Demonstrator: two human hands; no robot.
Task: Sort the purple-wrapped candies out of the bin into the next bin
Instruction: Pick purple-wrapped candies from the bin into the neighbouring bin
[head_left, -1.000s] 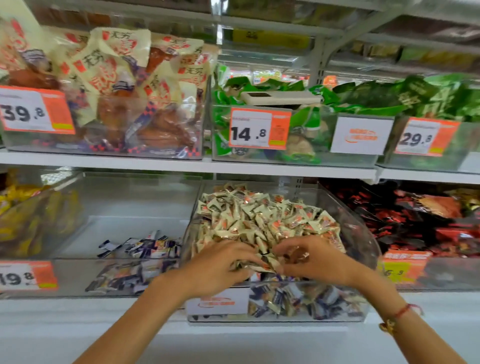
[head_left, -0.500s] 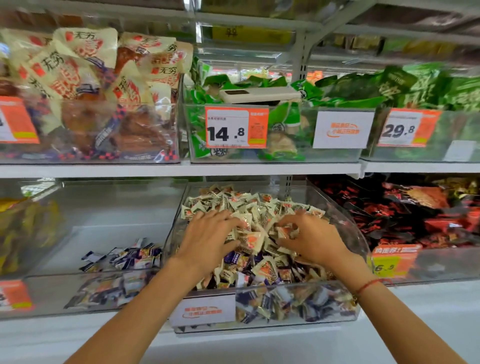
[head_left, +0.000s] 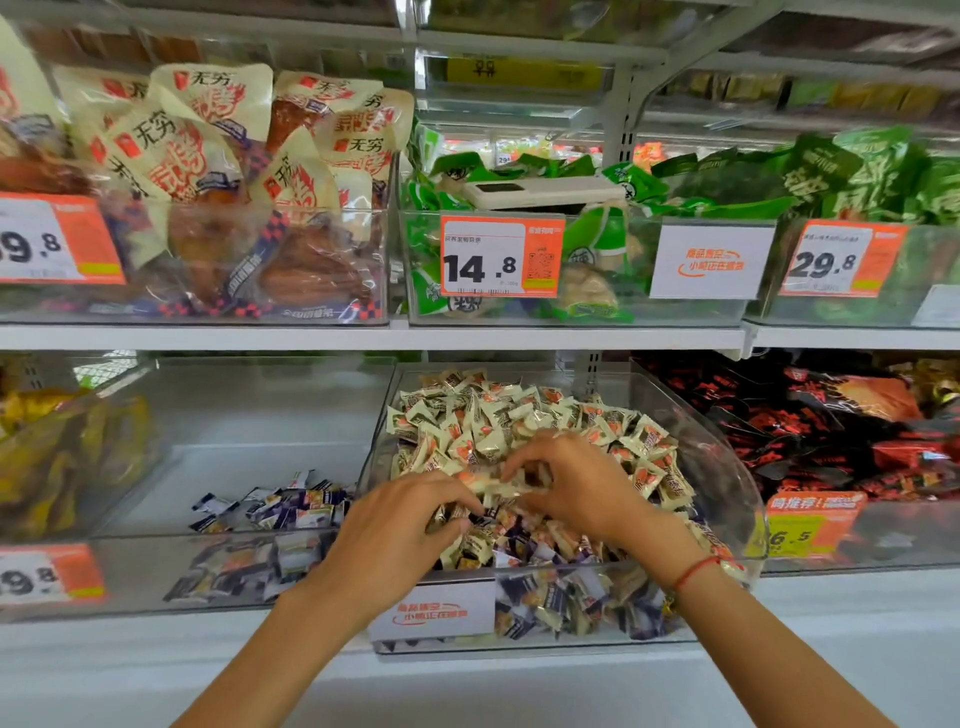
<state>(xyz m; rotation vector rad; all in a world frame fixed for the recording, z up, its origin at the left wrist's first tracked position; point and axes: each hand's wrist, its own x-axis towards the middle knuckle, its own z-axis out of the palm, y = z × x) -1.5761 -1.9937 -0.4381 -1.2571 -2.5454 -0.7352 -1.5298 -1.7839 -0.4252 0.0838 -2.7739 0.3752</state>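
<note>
A shop shelf carries clear bins of wrapped snacks on two levels. On the lower level the middle bin is heaped with cream-and-orange candies; the purple-wrapped candies show mostly low at its front, under and between the pale ones. A small heap of sorted purple candies already lies in the next bin, just to the left.

Both hands are in the heap. The left hand has its fingers curled into the candies, and the right hand has its fingertips drawn together on wrappers; whether either pinches a purple one I cannot tell.

The step looks like digging and picking, with much sorting left. Next, the hands need to part the pale candies, pinch a purple one and carry it left over the shared wall.
</note>
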